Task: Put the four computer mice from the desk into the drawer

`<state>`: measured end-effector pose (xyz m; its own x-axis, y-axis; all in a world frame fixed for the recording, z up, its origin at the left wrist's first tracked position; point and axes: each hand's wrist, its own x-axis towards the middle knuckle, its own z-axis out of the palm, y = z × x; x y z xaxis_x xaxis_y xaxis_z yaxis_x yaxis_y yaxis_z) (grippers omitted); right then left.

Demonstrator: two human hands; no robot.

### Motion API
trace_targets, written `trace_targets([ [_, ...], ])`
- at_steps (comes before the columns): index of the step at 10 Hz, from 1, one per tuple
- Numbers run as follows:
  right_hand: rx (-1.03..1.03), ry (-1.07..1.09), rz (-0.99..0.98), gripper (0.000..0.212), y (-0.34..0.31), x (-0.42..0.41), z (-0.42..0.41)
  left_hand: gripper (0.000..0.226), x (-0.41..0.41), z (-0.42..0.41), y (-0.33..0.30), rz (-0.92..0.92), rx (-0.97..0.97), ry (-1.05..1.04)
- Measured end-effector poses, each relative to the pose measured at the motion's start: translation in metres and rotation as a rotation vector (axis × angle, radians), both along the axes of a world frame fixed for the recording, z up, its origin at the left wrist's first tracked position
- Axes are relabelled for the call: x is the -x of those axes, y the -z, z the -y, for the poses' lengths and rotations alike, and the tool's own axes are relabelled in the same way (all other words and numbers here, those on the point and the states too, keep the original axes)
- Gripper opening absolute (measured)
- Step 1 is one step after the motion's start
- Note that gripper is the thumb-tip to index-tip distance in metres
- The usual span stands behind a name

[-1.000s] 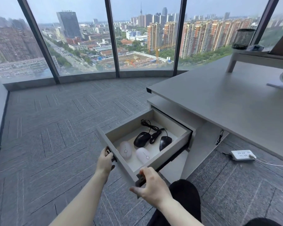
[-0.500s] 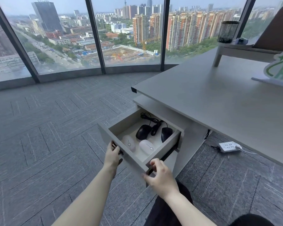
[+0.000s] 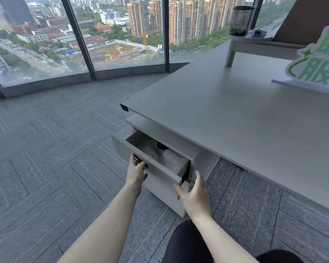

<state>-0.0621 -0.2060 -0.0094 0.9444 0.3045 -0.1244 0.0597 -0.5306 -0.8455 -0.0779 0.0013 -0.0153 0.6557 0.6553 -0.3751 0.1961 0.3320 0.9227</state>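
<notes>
The grey drawer point(image 3: 160, 170) under the desk stands only partly open. Inside it I see two pale mice, one on the left point(image 3: 150, 151) and one on the right point(image 3: 172, 155), and part of a black mouse point(image 3: 161, 146) behind them; the rest is hidden under the cabinet top. My left hand point(image 3: 137, 170) presses on the left end of the drawer front, fingers curled at its top edge. My right hand point(image 3: 193, 190) is at the drawer's right corner with fingers spread, just off or lightly touching it.
The grey desk top point(image 3: 235, 120) spreads to the right, with a raised shelf point(image 3: 254, 44) carrying a black mesh cup point(image 3: 240, 20) and a green and white sign point(image 3: 319, 61). Grey carpet floor point(image 3: 55, 149) lies to the left, with floor-to-ceiling windows behind.
The drawer has slid inward and is now mostly shut, hiding the black mice and cables. My right hand has released its grip on the front and opened. The view moved closer.
</notes>
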Motion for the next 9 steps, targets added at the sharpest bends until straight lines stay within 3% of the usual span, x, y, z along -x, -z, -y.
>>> trace_targets([
  [3,-0.003,0.027,-0.023,0.087,0.005,-0.049,-0.002,0.075,-0.05,0.003,0.008,0.015,0.063,0.033],
  [6,-0.047,0.093,-0.007,0.065,0.005,-0.075,-0.005,0.081,-0.081,0.006,0.004,0.02,0.064,0.085],
  [7,-0.057,0.098,-0.014,0.047,0.006,-0.077,-0.005,0.082,-0.081,0.004,0.009,0.008,0.055,0.099],
  [8,-0.04,0.097,-0.014,0.046,0.006,-0.078,-0.005,0.081,-0.079,0.002,0.003,-0.008,0.057,0.137],
  [9,-0.011,0.082,-0.051,0.065,0.002,-0.074,-0.003,0.067,-0.067,0.01,-0.006,-0.033,-0.007,0.192],
])
